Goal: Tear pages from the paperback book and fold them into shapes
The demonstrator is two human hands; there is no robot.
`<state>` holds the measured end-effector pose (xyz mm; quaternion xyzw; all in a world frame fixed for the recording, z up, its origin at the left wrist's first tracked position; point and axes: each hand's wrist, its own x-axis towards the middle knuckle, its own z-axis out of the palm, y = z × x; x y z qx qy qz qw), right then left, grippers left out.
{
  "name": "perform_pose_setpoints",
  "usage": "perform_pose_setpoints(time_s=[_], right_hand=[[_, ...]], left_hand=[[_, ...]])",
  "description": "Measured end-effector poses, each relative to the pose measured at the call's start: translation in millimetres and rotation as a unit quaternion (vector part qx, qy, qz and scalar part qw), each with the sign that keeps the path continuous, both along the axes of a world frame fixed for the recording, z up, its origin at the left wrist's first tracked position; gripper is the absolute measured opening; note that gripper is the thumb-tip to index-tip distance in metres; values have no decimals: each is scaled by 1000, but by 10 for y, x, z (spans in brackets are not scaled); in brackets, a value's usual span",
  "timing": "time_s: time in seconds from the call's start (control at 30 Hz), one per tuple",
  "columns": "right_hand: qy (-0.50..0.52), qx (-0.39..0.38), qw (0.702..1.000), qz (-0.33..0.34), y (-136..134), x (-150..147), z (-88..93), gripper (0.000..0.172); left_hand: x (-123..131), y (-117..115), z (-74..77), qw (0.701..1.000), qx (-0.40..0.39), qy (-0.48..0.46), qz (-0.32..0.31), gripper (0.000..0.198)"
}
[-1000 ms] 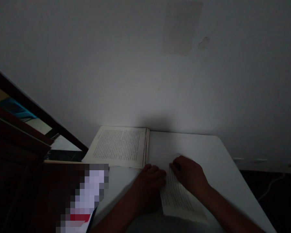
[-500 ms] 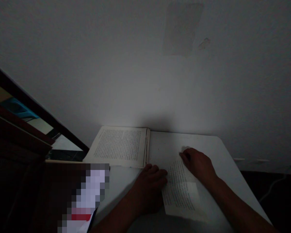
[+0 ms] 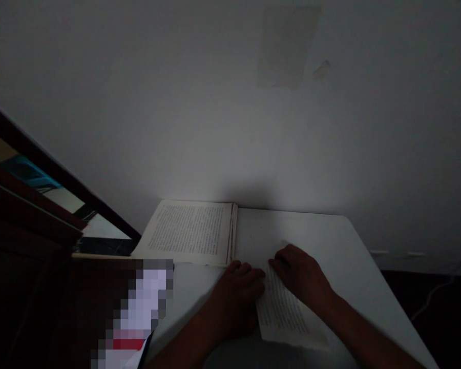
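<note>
Dim light. Printed sheet (image 3: pixel 283 316) on near part of white desk (image 3: pixel 311 225), between the two hands. Right hand (image 3: pixel 302 274): thumb and fingers together, grip clamped on the sheet's far corner. Left hand (image 3: pixel 240 297): curled at the left edge; cannot tell if its grip is closed. Stack of printed pages (image 3: pixel 188 230) far left, by the wall (image 3: pixel 169 113).

Left hand (image 3: pixel 240 294) curled, knuckles up, nearer the left edge of the surface (image 3: pixel 330 230), right hand (image 3: pixel 301 274) pinching, both forearms slanting inward
</note>
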<state>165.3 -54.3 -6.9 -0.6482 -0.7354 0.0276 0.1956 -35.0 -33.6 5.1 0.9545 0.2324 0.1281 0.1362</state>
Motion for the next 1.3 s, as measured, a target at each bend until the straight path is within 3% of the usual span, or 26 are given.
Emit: perform_pose_setpoints(time_s=[0.2,0.57,0.83,1.03,1.3], right_hand=[[-10,8,1000,-22,-53,-60,45,21],[-78,17,995,-63,-102,-239,70,45],[-31,-13,998,-50,-49,-142,62,31],[42,-34,997,-51,39,-28,42,18],[87,-20,994,-55,83,77,16,20]], left_hand=[[-21,29,-29,998,24,-49,14,16],[-52,47,52,998,-8,-43,33,24],[-48,12,25,997,-31,-58,33,30],[-38,15,65,999,-20,-31,4,20],[-30,25,111,1000,-5,-4,3,10]])
